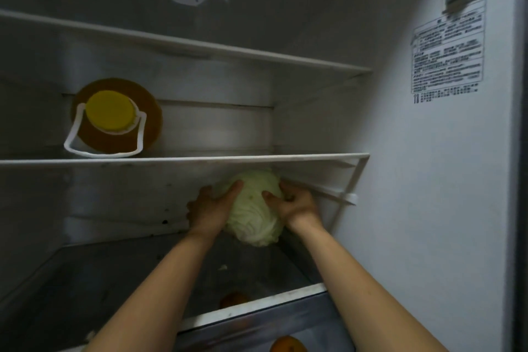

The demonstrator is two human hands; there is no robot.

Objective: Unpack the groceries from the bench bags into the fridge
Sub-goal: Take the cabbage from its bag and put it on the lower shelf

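Observation:
A pale green cabbage sits deep inside the open fridge, on the lowest glass shelf near its back right corner. My left hand grips its left side and my right hand grips its right side, both arms reaching in from below. The cabbage's underside appears to rest on the shelf, just beneath the middle shelf's front edge.
A large oil bottle with a yellow cap and white handle stands on the middle shelf at left. The top shelf holds nothing visible. Orange fruits lie in the drawer below. The fridge's right wall carries a printed label.

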